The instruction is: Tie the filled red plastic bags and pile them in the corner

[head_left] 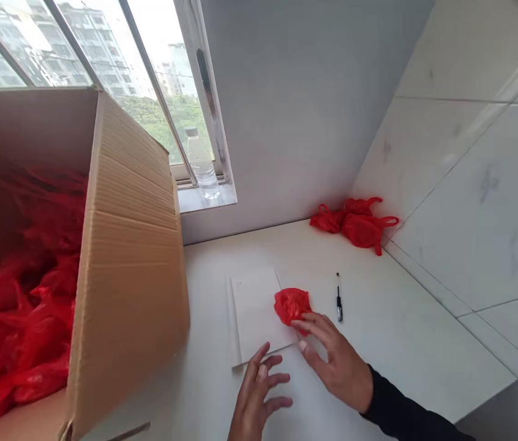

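A small folded red plastic bag (291,304) lies on the right edge of a white square tile (254,312) on the white counter. My right hand (335,358), fingers spread, touches the bag's near side with its fingertips. My left hand (256,395) hovers open just in front of the tile's near edge and holds nothing. A small black screwdriver (339,303) lies to the right of the bag.
A large open cardboard box (130,257) full of crumpled red plastic bags (15,331) stands at the left. More red bags (355,225) are piled in the far corner by the tiled wall. A clear plastic bottle (201,162) stands on the windowsill.
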Demonstrator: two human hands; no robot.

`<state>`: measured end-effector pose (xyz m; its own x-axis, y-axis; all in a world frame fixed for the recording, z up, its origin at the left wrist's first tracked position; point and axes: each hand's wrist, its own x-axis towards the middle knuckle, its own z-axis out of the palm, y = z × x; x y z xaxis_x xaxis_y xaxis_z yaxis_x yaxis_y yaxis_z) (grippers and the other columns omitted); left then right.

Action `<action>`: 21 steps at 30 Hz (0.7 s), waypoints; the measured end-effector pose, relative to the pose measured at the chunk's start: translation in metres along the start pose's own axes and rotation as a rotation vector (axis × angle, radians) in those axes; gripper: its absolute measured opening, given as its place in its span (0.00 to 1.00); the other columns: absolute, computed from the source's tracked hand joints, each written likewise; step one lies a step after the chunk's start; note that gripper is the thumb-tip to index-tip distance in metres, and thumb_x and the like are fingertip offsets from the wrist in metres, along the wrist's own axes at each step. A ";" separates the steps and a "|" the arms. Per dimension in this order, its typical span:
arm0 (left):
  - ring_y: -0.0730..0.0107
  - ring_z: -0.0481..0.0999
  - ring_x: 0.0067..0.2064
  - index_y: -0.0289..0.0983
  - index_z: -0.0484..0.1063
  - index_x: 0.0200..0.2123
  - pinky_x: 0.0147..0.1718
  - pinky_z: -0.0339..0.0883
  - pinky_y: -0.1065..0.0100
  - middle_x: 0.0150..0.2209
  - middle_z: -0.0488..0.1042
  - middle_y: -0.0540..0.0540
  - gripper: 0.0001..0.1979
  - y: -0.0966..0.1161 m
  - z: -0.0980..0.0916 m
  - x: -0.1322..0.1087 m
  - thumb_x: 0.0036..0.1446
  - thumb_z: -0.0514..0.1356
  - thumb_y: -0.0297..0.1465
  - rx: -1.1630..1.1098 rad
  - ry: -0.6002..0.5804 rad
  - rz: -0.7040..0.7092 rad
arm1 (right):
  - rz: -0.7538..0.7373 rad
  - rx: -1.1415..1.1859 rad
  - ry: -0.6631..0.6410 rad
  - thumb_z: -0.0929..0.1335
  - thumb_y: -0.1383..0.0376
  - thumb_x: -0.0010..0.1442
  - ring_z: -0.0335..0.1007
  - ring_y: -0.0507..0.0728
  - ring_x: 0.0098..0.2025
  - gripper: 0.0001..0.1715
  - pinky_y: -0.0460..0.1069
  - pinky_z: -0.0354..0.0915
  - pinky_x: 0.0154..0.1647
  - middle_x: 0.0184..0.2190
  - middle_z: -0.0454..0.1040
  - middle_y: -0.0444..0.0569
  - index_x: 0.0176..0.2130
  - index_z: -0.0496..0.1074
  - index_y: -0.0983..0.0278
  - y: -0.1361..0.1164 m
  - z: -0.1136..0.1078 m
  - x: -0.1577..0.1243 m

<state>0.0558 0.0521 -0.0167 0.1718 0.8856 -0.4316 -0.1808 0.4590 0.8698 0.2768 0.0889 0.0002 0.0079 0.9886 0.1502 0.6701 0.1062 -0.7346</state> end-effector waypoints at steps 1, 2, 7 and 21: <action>0.55 0.78 0.43 0.44 0.68 0.57 0.35 0.75 0.56 0.49 0.75 0.37 0.31 -0.004 0.005 0.002 0.56 0.59 0.55 -0.098 -0.008 -0.039 | -0.051 0.062 -0.100 0.62 0.58 0.68 0.63 0.60 0.62 0.21 0.57 0.63 0.64 0.58 0.70 0.50 0.58 0.69 0.56 -0.011 0.006 -0.022; 0.54 0.78 0.45 0.45 0.66 0.59 0.37 0.75 0.55 0.51 0.74 0.38 0.30 -0.007 0.008 0.004 0.58 0.58 0.54 -0.166 -0.017 -0.056 | -0.092 0.120 -0.178 0.62 0.59 0.68 0.65 0.59 0.61 0.21 0.56 0.64 0.62 0.58 0.71 0.50 0.59 0.67 0.55 -0.020 0.011 -0.041; 0.59 0.76 0.45 0.41 0.60 0.60 0.40 0.75 0.59 0.49 0.72 0.39 0.30 -0.024 0.010 0.000 0.58 0.62 0.44 -0.035 0.163 0.052 | 0.107 0.217 -0.092 0.59 0.58 0.70 0.75 0.56 0.45 0.17 0.52 0.72 0.46 0.45 0.77 0.50 0.52 0.68 0.58 -0.015 0.026 -0.066; 0.61 0.74 0.47 0.42 0.72 0.52 0.44 0.74 0.57 0.44 0.71 0.43 0.14 -0.036 0.004 0.003 0.68 0.52 0.32 0.847 0.195 0.540 | 0.221 0.301 -0.201 0.62 0.56 0.66 0.66 0.54 0.29 0.13 0.51 0.65 0.33 0.29 0.71 0.44 0.35 0.68 0.60 -0.006 0.035 -0.033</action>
<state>0.0664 0.0380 -0.0484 0.0956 0.9901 0.1024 0.5695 -0.1388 0.8102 0.2460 0.0589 -0.0236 -0.0381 0.9891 -0.1425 0.4219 -0.1134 -0.8995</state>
